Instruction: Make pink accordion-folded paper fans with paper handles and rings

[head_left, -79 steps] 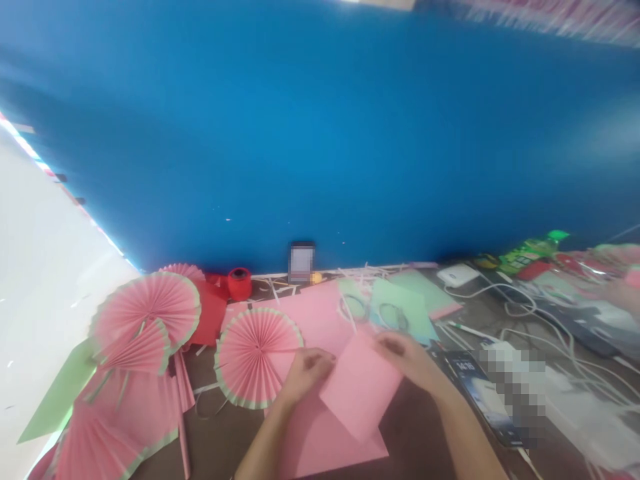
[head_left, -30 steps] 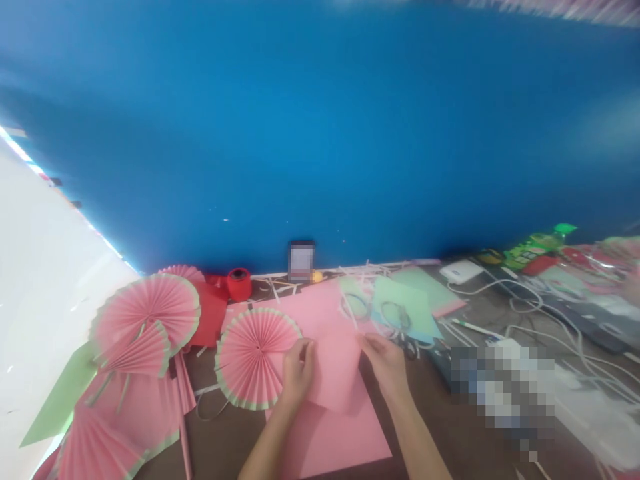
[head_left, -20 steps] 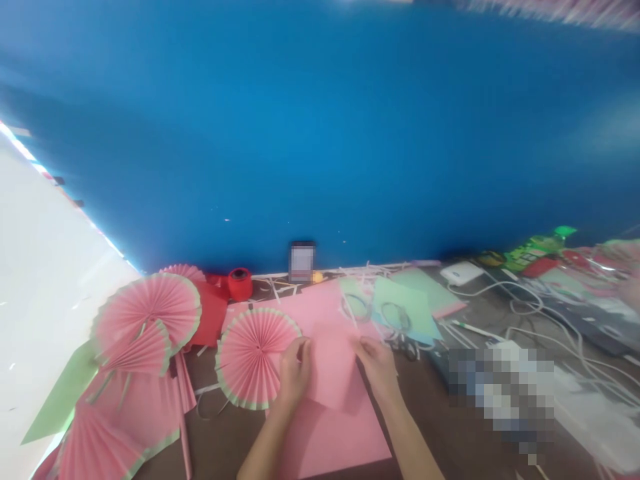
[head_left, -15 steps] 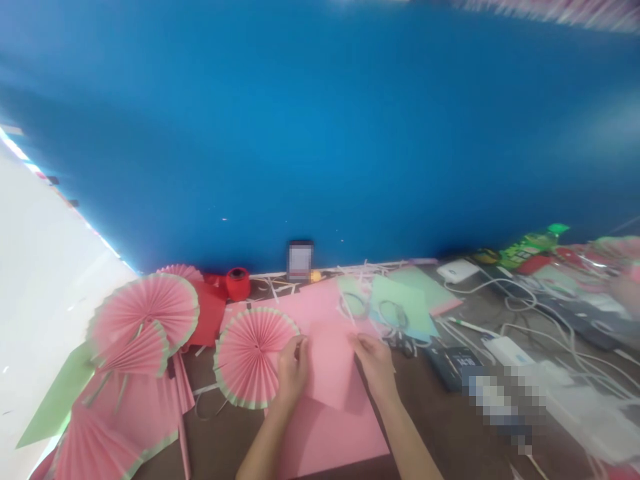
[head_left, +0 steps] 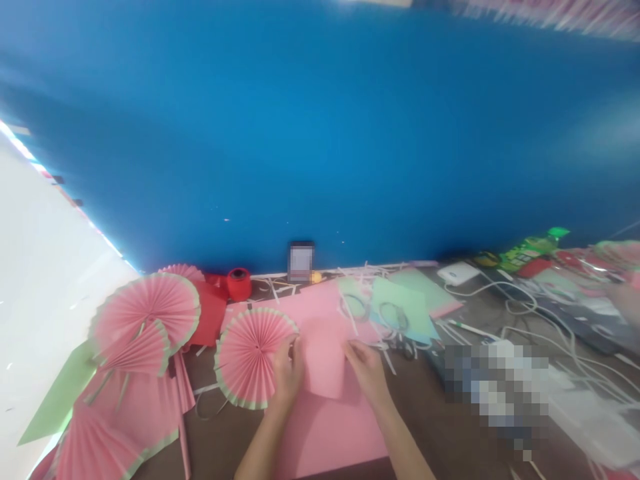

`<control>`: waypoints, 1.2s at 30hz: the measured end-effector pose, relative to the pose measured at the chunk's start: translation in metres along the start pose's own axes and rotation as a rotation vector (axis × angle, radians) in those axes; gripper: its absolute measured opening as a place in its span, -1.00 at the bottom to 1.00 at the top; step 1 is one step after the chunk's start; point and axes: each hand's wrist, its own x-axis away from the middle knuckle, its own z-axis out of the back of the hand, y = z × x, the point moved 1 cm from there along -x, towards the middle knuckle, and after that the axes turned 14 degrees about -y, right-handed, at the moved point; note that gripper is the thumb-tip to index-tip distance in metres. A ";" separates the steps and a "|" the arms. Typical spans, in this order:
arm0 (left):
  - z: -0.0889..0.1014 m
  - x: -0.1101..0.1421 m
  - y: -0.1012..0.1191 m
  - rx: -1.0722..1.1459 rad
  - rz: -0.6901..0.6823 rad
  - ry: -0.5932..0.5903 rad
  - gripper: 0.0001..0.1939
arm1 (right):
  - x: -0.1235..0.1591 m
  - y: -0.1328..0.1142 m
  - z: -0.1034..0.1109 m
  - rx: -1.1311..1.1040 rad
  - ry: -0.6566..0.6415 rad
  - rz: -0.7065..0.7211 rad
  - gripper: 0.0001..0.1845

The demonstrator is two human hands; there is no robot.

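Note:
Between my two hands is a small sheet of pink paper (head_left: 323, 360), gripped near its side edges. My left hand (head_left: 289, 373) pinches the left edge with its fingers curled in. On the opposite edge, my right hand (head_left: 367, 370) pinches with thumb and fingertips. Under the held sheet lies larger pink paper (head_left: 335, 437) on the table. Just beside my left hand rests a round pleated pink paper fan (head_left: 255, 357) with a pale green rim, partly behind the hand.
More pleated fans (head_left: 145, 310) and green paper (head_left: 57, 393) lie on the left. A red tape roll (head_left: 239, 284) stands near the blue wall (head_left: 310, 133). Scissors (head_left: 405, 343), green sheets (head_left: 403, 307), white cables (head_left: 555, 320) and a green bottle (head_left: 533, 250) are on the right.
Both hands and the held pink sheet have shifted slightly left, the right hand a little more. The grip on the sheet stays the same.

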 end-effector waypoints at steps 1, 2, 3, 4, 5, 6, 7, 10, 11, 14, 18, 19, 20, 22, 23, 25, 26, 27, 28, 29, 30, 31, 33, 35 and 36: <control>0.000 0.000 0.000 -0.001 -0.004 -0.009 -0.64 | 0.001 0.000 -0.001 0.016 0.012 -0.004 -0.56; 0.000 0.000 0.001 -0.003 -0.009 -0.024 -0.64 | 0.002 0.000 -0.002 0.039 0.038 -0.004 -0.57; -0.001 0.000 0.001 -0.004 -0.012 -0.037 -0.64 | 0.004 0.000 -0.003 0.064 0.071 -0.001 -0.58; -0.001 0.001 0.001 -0.002 -0.011 -0.041 -0.64 | 0.005 -0.001 -0.004 0.087 0.103 0.003 -0.59; -0.002 0.001 0.001 0.005 -0.006 -0.038 -0.63 | 0.006 -0.002 -0.005 0.101 0.127 0.006 -0.59; -0.003 0.002 0.001 0.015 0.004 -0.027 -0.63 | 0.007 -0.003 -0.006 0.105 0.139 0.009 -0.60; -0.003 0.002 0.000 0.028 0.016 -0.011 -0.62 | 0.007 -0.003 -0.008 0.098 0.136 0.012 -0.61; -0.003 0.003 -0.002 0.057 0.054 0.034 -0.60 | 0.008 -0.005 -0.011 0.077 0.092 0.026 -0.62; -0.003 0.003 -0.003 0.064 0.062 0.035 -0.60 | 0.009 -0.004 -0.012 0.088 0.081 0.026 -0.62; -0.003 0.002 -0.001 0.088 0.071 0.019 -0.60 | 0.010 -0.004 -0.013 0.157 0.127 0.001 -0.62; 0.001 -0.001 0.009 0.113 0.115 0.081 -0.59 | 0.009 -0.006 -0.014 0.107 0.163 -0.006 -0.66; 0.003 -0.002 0.011 0.113 0.134 0.108 -0.58 | 0.009 -0.006 -0.015 0.083 0.130 -0.005 -0.66; 0.005 -0.003 0.014 0.111 0.152 0.133 -0.58 | 0.008 -0.006 -0.015 0.069 0.091 -0.005 -0.65; 0.008 -0.004 0.017 0.107 0.180 0.167 -0.57 | 0.008 -0.006 -0.016 0.079 0.032 -0.004 -0.64; 0.008 -0.004 0.017 0.107 0.185 0.170 -0.58 | 0.008 -0.006 -0.016 0.103 0.025 0.000 -0.63; 0.007 -0.004 0.018 0.112 0.180 0.150 -0.58 | 0.010 -0.006 -0.015 0.170 0.054 0.014 -0.64; 0.006 -0.004 0.018 0.115 0.176 0.143 -0.58 | 0.011 -0.006 -0.015 0.206 0.078 0.022 -0.64; 0.006 -0.003 0.018 0.119 0.174 0.138 -0.58 | 0.012 -0.007 -0.016 0.240 0.101 0.029 -0.65; 0.005 -0.003 0.018 0.120 0.176 0.140 -0.58 | 0.014 -0.008 -0.016 0.267 0.118 0.036 -0.66; 0.005 -0.003 0.018 0.119 0.185 0.147 -0.58 | 0.015 -0.008 -0.017 0.281 0.124 0.043 -0.67; 0.006 -0.003 0.018 0.116 0.196 0.156 -0.58 | 0.016 -0.009 -0.019 0.284 0.118 0.049 -0.68; 0.006 -0.003 0.019 0.112 0.206 0.167 -0.59 | 0.017 -0.009 -0.020 0.278 0.102 0.054 -0.69; 0.008 -0.004 0.020 0.108 0.210 0.184 -0.60 | 0.018 -0.009 -0.021 0.262 0.052 0.066 -0.70; 0.008 -0.004 0.020 0.117 0.193 0.178 -0.61 | 0.018 -0.008 -0.020 0.270 0.034 0.079 -0.70; 0.007 -0.003 0.019 0.129 0.183 0.161 -0.61 | 0.018 -0.007 -0.018 0.283 0.044 0.088 -0.70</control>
